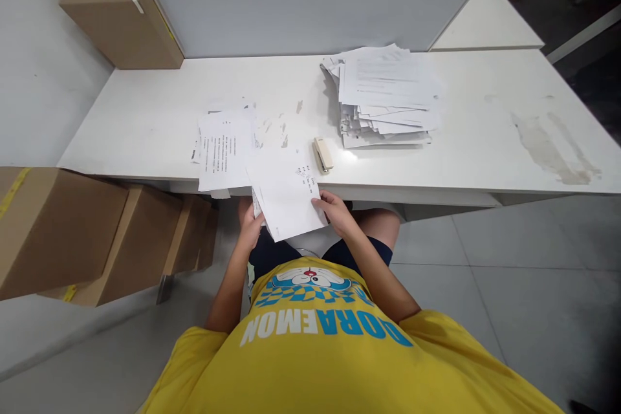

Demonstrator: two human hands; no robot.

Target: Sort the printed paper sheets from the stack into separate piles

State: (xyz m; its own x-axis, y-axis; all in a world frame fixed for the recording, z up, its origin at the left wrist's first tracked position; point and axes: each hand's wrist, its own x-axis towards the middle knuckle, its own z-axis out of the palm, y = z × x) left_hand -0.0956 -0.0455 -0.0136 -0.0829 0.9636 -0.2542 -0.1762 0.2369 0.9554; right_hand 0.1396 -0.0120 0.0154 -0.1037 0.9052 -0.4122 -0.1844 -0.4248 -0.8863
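Observation:
Between my hands, at the desk's front edge, are a few white paper sheets [286, 200] with a little print near the upper right. My left hand [251, 225] pinches their left side, where the sheets fan slightly apart. The right edge is gripped by my right hand [336, 212], thumb on top. Just beyond the sheets lies a cream stapler [323, 155] on the desk. Left of it rests a small spread of printed papers [226, 149], one reaching over the desk edge. A tall, uneven stack of papers [388, 97] sits behind the stapler to the right.
The white desk [466, 142] ends close to my lap, with a grey panel [310, 0] rising behind it. One cardboard box [121, 26] stands at the back left corner. More cardboard boxes [63, 226] crowd the left side below the desk top.

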